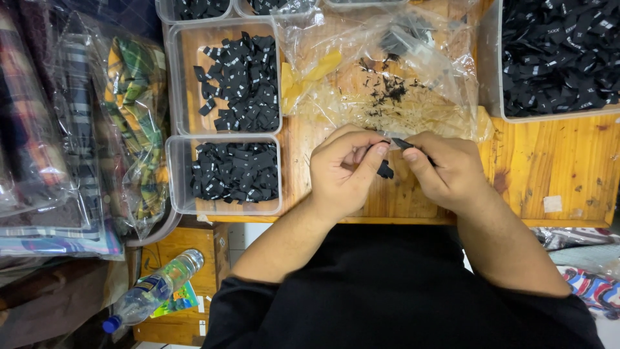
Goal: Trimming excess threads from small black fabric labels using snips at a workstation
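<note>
- Left hand [342, 169] closed, thumb and forefinger pinched on one end of a small black fabric label [385, 169], just above the table [562, 174] edge.
- Right hand [445, 169] closed likewise, grip pinched on a dark sliver [402, 143] at the label's upper end; whether label or tool, could not tell.
- Best handled with short fingertip pinches close together, wrists low over the wood, label kept taut.
- Wooden table, scuffed; clear trays of black labels [236, 171] at left, larger bin [555, 58] at right, crumpled clear bag [387, 84] with dark trimmings behind.
- Bagged plaid fabric [132, 110] left; plastic bottle [155, 291] below.
</note>
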